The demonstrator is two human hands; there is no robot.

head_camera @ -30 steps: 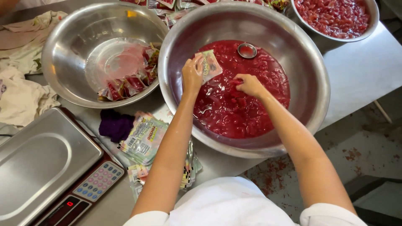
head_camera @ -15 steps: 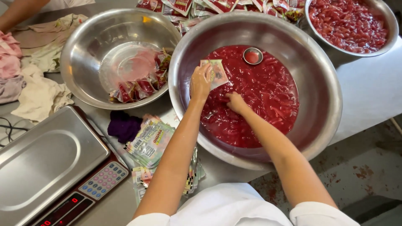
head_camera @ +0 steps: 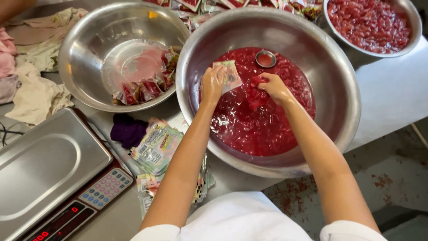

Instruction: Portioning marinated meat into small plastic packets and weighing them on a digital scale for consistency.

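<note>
A large steel bowl (head_camera: pixel 339 129) in front of me holds wet red pieces in red liquid (head_camera: pixel 263 120). My left hand (head_camera: pixel 213 82) holds a small printed plastic pouch (head_camera: pixel 230 75) upright over the bowl. My right hand (head_camera: pixel 273 87) is closed around a pinch of the red pieces, just right of the pouch and above the liquid. A small round metal cup (head_camera: pixel 265 58) floats at the far side of the bowl, close to my right hand.
A second steel bowl (head_camera: pixel 84 49) at left holds several filled pouches (head_camera: pixel 145 87). A third bowl (head_camera: pixel 401 49) of red pieces stands at back right. A digital scale (head_camera: pixel 49 169), a pile of empty pouches (head_camera: pixel 156 147), a purple cloth (head_camera: pixel 127 130) and rags (head_camera: pixel 31 89) lie left.
My right hand has come up out of the red mass with a pinch of pieces and moved toward the pouch. My left hand has kept the pouch nearly still.
</note>
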